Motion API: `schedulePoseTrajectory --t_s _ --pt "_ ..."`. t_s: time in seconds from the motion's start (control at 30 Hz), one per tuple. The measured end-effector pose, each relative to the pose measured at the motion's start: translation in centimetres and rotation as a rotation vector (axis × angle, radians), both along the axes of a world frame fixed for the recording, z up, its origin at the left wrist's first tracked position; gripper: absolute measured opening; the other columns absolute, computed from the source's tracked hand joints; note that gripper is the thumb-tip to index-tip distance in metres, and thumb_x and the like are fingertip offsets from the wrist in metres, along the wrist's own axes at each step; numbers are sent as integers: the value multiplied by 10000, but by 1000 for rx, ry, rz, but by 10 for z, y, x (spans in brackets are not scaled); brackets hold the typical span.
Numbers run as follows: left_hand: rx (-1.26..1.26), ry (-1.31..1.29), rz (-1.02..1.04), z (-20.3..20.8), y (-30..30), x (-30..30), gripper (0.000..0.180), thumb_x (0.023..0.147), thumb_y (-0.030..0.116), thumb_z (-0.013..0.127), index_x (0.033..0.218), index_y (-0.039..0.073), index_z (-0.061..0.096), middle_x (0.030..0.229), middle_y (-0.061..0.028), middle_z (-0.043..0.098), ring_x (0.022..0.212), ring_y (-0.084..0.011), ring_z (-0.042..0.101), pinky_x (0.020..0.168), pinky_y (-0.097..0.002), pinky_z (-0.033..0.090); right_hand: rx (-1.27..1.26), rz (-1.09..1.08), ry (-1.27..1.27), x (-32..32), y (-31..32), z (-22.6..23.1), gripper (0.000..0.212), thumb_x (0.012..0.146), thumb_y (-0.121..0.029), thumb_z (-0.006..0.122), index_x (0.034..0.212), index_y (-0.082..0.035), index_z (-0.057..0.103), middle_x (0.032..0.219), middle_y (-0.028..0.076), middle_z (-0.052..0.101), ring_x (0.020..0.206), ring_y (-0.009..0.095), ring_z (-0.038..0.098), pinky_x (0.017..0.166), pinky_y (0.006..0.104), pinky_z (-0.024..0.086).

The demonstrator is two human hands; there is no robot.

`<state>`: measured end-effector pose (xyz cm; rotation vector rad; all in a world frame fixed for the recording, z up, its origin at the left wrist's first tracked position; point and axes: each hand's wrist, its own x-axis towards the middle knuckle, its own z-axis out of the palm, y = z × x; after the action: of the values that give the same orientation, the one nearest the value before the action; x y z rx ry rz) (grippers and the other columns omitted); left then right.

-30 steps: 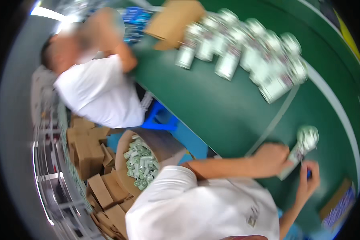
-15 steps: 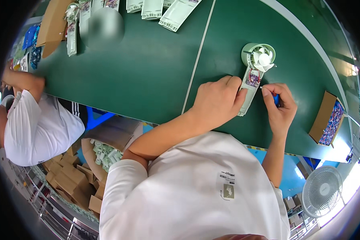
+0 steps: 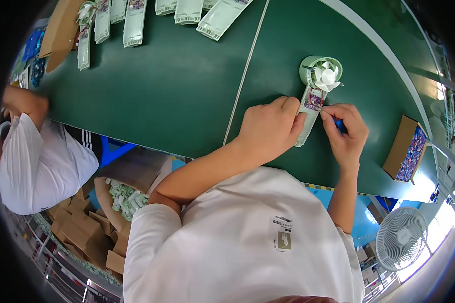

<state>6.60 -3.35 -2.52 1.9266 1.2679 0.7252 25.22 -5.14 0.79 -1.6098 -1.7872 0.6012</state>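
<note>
The left hand (image 3: 270, 126), curled nearly closed, grips the fan (image 3: 312, 95) on the table (image 3: 177, 111); the right hand (image 3: 350, 127) pinches a blue piece (image 3: 341, 124) beside the board (image 3: 314, 100). A slack left grip could let the fan swivel.

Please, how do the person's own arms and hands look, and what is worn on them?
The left hand and right hand are bare, without gloves. No watch or bracelet shows. The forearms are uncovered below short white sleeves.
</note>
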Motion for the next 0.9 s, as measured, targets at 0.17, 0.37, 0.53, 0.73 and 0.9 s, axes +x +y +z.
schedulePoseTrajectory --t_s 0.17,0.37,0.53,0.73,0.9 --pt "-47 11 -46 5 -1 -1 206 867 209 643 802 48 533 714 -89 603 550 -297 614 486 -394 497 -5 1 -67 -1 -1 6 113 782 4 732 888 -18 701 873 81 663 751 171 631 651 265 496" --pt "-31 13 -8 5 -3 -3 205 872 217 643 803 58 533 710 -78 604 547 -303 611 488 -397 498 61 90 -169 -6 2 8 119 748 9 731 854 -32 695 855 71 661 716 199 653 596 287 517" --pt "-26 -7 -7 5 1 -2 214 873 218 645 792 58 528 707 -79 608 548 -308 612 486 -401 493 95 104 -305 -10 5 18 125 742 -35 732 856 -52 685 856 59 654 699 219 643 578 306 515" --pt "9 37 7 7 0 2 201 869 226 656 785 79 547 686 -73 601 569 -304 612 513 -423 492 94 67 -397 -14 3 28 75 771 -89 705 825 -79 654 780 62 610 651 251 622 547 358 505" --pt "10 23 -8 6 -2 0 177 853 203 688 797 81 572 651 -59 597 557 -280 600 505 -396 460 92 -103 -113 -13 -8 7 78 765 -99 736 813 -69 682 785 59 651 658 259 641 551 334 512"
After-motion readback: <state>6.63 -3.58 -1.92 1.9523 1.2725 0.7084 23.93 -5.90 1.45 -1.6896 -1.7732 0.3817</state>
